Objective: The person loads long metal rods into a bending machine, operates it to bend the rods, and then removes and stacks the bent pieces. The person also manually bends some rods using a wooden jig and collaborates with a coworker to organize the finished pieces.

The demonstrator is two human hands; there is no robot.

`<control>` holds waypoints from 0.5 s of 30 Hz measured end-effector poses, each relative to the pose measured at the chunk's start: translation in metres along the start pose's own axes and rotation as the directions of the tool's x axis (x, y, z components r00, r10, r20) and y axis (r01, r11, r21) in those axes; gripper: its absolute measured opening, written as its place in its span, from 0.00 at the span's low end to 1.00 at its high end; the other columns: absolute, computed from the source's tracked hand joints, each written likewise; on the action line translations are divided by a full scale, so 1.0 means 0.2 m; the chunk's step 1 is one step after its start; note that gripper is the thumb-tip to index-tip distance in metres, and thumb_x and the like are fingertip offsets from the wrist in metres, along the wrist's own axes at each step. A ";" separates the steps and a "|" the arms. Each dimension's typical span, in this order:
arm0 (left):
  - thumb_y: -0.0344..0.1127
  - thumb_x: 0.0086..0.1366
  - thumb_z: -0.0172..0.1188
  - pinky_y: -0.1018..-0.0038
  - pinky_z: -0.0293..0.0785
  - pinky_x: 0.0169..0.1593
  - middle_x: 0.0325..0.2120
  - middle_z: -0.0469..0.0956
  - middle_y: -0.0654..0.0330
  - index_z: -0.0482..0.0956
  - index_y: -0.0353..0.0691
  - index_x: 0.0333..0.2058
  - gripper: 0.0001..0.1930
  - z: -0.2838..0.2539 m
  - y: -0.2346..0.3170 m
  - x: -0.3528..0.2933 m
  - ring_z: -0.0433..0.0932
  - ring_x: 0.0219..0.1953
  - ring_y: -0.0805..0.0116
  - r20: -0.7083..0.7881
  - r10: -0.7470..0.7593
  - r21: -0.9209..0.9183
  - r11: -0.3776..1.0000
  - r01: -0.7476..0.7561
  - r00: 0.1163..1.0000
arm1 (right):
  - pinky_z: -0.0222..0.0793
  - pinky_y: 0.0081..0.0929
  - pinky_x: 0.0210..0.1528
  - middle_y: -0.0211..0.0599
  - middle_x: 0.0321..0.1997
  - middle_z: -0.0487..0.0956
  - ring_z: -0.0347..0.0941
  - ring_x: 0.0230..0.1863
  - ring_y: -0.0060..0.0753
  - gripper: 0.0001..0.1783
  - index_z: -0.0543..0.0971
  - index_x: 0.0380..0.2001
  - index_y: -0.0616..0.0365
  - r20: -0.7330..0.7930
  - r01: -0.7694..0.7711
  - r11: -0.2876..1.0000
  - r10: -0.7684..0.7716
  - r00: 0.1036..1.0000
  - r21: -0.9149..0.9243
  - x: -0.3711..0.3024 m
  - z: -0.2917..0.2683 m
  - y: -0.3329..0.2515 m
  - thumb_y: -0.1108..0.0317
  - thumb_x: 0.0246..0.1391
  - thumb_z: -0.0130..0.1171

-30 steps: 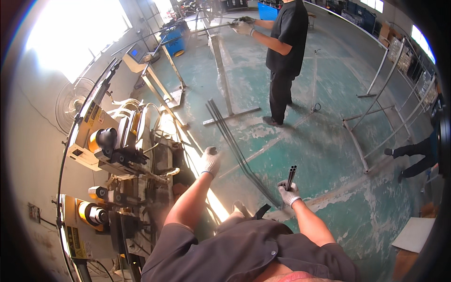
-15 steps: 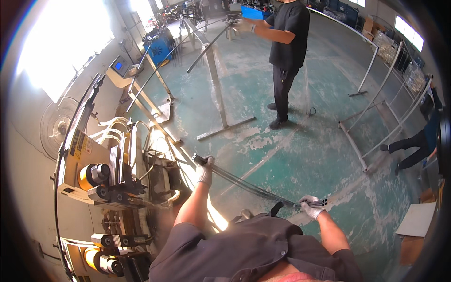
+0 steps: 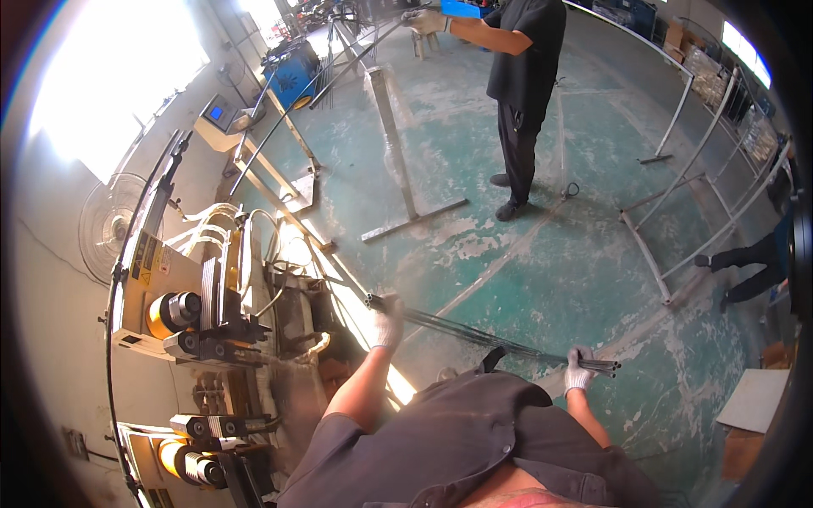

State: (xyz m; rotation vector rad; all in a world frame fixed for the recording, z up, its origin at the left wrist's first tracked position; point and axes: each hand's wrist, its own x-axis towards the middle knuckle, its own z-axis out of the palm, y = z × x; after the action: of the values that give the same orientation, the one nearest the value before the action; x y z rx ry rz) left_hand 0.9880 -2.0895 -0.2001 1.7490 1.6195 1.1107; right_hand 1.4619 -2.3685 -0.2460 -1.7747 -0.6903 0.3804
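The left hand point(image 3: 388, 323) is gripping a bundle of dark metal tubes point(image 3: 466, 331) near its left end, the right hand point(image 3: 578, 371) is gripping its right end, and a co-worker point(image 3: 523, 85) is standing farther away.

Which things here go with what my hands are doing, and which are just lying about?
In use:
- bundle of dark tubes
- left hand and right hand, both gripping it

Seemingly just around:
- round fan
- white board at right
- cardboard box below it
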 end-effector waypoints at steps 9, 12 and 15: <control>0.31 0.69 0.58 0.61 0.78 0.41 0.33 0.82 0.54 0.80 0.41 0.37 0.04 0.19 0.39 -0.05 0.83 0.38 0.54 0.154 0.124 0.149 0.978 -0.147 0.980 | 0.75 0.35 0.48 0.40 0.38 0.83 0.78 0.39 0.35 0.08 0.81 0.40 0.63 -0.358 -0.152 0.988 0.141 0.923 -0.004 -0.06 -0.18 0.09 0.69 0.66 0.63; 0.33 0.67 0.54 0.59 0.79 0.38 0.31 0.81 0.54 0.79 0.44 0.34 0.05 0.17 0.61 -0.08 0.83 0.36 0.48 0.206 0.144 0.234 0.953 -0.192 0.968 | 0.75 0.36 0.48 0.42 0.38 0.84 0.79 0.40 0.37 0.09 0.82 0.41 0.64 -0.397 -0.208 0.978 0.183 0.899 -0.020 -0.07 -0.23 0.15 0.68 0.66 0.63; 0.32 0.65 0.54 0.59 0.79 0.37 0.32 0.81 0.53 0.79 0.45 0.34 0.04 0.22 0.62 -0.09 0.83 0.37 0.49 0.191 0.216 0.279 0.923 -0.264 0.958 | 0.75 0.36 0.48 0.41 0.39 0.84 0.79 0.40 0.37 0.07 0.82 0.42 0.64 -0.408 -0.229 0.973 0.218 0.886 0.023 -0.08 -0.26 0.19 0.70 0.66 0.64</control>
State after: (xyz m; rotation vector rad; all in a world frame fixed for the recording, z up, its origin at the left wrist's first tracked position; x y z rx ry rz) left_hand 1.0941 -2.1203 -0.1270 2.2252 1.5724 0.8320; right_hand 1.4887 -2.4245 -0.2669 -1.8861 -0.1926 0.1419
